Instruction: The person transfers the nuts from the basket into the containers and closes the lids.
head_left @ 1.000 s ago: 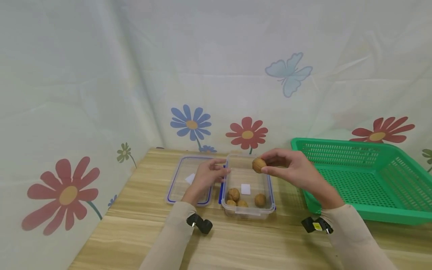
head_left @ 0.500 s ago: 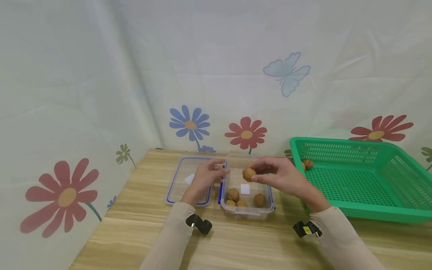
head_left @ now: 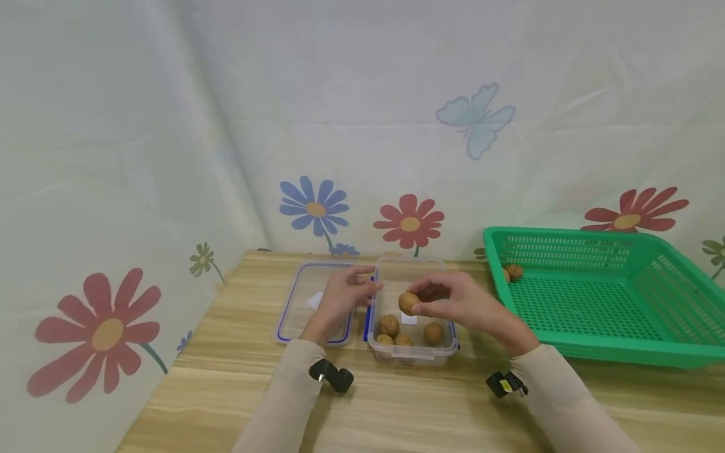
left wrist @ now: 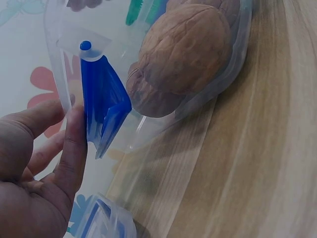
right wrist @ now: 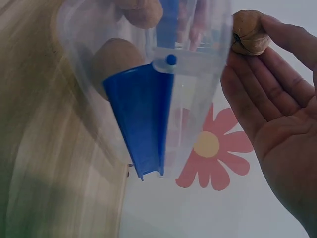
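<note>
A clear plastic food container (head_left: 416, 352) with blue side clips stands uncovered on the table in the head view. Several walnuts (head_left: 433, 333) lie inside it, toward its near end. My right hand (head_left: 464, 302) pinches another walnut (head_left: 409, 303) between thumb and fingers, over the container's middle; the right wrist view shows this walnut (right wrist: 250, 32) just above the rim. On the left side, my left hand (head_left: 342, 299) holds the container's rim with its fingertips. In the left wrist view those fingers (left wrist: 74, 144) are right beside the blue clip (left wrist: 104, 99).
Left of the container, partly under my left hand, lies its clear lid (head_left: 300, 302) with a blue seal. A green plastic basket (head_left: 612, 349) at the right holds walnuts (head_left: 513, 272) in its left corner. Behind the wooden table (head_left: 396, 409) hangs a flowered sheet (head_left: 362, 126).
My right hand has moved left and down with its walnut, from the container's right edge to over its middle. The basket's walnuts have come into sight. My left hand stays at the rim.
</note>
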Demonstrator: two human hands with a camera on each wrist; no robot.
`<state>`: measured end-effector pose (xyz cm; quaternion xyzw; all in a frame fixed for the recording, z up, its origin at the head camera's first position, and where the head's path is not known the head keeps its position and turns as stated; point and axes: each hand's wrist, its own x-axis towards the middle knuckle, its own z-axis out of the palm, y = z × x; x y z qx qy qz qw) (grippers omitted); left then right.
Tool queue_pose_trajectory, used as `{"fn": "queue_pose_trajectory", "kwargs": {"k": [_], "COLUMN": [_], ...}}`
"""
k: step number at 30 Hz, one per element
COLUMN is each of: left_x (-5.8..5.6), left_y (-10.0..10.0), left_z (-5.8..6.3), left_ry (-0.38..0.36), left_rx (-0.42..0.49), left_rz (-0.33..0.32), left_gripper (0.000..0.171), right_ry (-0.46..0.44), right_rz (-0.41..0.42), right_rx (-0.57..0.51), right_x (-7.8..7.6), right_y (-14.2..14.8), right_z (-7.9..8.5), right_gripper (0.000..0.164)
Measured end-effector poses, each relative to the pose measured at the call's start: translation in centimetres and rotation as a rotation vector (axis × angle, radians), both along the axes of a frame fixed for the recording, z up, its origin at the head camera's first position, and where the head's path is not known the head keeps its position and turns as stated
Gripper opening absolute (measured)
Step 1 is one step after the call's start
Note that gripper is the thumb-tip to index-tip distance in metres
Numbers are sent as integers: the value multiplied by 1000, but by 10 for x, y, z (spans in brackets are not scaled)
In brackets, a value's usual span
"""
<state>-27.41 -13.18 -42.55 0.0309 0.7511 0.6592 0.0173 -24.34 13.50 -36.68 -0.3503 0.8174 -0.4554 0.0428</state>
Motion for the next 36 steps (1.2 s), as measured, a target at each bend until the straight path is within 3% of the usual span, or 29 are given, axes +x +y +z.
{"fn": "queue_pose_trajectory", "kwargs": {"k": [17, 36], "left_x": [1, -1], "left_y": [-1, 0], "left_z": [0, -1], "left_ry": [0, 0], "left_rx": [-4, 15], "left_rz": [5, 6], "left_gripper": [47, 45], "right_ry": [-31, -35], "right_rz": [32, 8], "right_rx": [151, 261], "right_x": [-5, -3], "right_y": [-8, -15], "right_z": [-18, -22], "right_gripper": [23, 17]}}
